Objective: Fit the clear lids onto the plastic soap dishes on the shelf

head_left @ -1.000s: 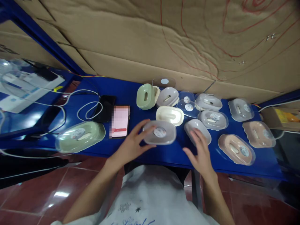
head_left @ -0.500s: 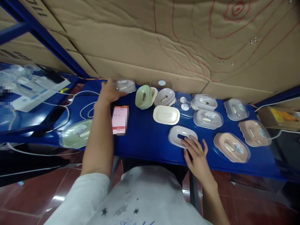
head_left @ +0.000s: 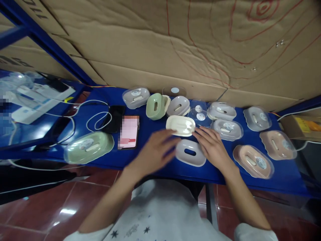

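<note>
A cream oval tray [head_left: 180, 125] lies on the blue table, and below it is a lilac-grey oval plastic piece [head_left: 188, 160] with a slot through its middle. My left hand [head_left: 159, 149], somewhat blurred, is open at the left of both, fingers stretched toward them. At their right my right hand [head_left: 212, 145] is open, its fingertips by the cream tray's right end. Whether either hand touches the tray cannot be made out. Behind the tray are a tilted green slotted box [head_left: 155, 106] and a lilac slotted piece [head_left: 178, 106].
Boxes under clear covers surround the work spot: a grey one [head_left: 136, 97], a green one [head_left: 89, 149], peach ones [head_left: 253, 160] and several more grey ones. A lit phone [head_left: 129, 132] lies at left beside white cables [head_left: 72, 124]. Cardboard [head_left: 125, 43] walls the back.
My left hand has come from the grey covered box at the back left to the centre. My right hand has shifted up from the slotted lilac-grey piece, which now lies slightly further left.
</note>
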### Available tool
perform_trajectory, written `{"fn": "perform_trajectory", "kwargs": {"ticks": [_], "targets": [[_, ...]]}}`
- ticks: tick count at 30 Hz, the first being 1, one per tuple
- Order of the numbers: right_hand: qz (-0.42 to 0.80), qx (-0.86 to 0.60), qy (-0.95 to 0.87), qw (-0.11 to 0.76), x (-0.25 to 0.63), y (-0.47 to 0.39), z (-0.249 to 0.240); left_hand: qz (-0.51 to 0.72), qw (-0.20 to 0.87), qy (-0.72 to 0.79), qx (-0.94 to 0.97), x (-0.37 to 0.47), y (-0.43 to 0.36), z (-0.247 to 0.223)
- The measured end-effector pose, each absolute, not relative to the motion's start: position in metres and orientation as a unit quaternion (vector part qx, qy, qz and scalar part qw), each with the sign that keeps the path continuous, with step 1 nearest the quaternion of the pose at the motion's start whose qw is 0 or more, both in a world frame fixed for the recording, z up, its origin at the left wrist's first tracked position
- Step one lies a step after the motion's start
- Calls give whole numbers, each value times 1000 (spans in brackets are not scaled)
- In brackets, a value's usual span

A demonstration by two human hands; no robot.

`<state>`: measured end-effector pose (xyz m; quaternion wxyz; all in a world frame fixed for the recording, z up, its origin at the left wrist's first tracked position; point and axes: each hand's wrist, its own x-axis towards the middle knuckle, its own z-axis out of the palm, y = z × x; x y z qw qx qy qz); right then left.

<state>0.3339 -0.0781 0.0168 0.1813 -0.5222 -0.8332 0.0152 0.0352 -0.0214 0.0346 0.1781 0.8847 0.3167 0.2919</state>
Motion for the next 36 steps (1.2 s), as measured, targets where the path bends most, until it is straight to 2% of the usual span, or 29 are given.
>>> {"fn": "perform_trajectory", "kwargs": {"ticks": [2, 5, 10, 15, 19, 26, 31, 36], "targets": [[28, -506, -850, 147, 328, -65, 12, 215, 232, 248, 916, 51, -57, 18], [41, -498, -857, 127, 323, -59, 1, 178, 217, 237, 930, 50, -80, -2], [79, -500, -849, 153, 325, -74, -6, 231, 179, 282, 914, 7, -88, -1], [168, -521, -805, 231, 320, -94, -6, 339, 123, 375, 854, -5, -81, 3], [164, -575, -733, 324, 313, -101, -4, 335, 105, 367, 862, 15, -54, -4], [35, -503, -842, 190, 298, -95, -6, 268, 141, 331, 894, 33, -19, -15], [-2, -517, -834, 194, 292, -98, -16, 246, 117, 284, 919, 32, -19, -22], [23, -470, -861, 192, 305, -89, -9, 243, 103, 280, 923, 31, -25, -24]]}}
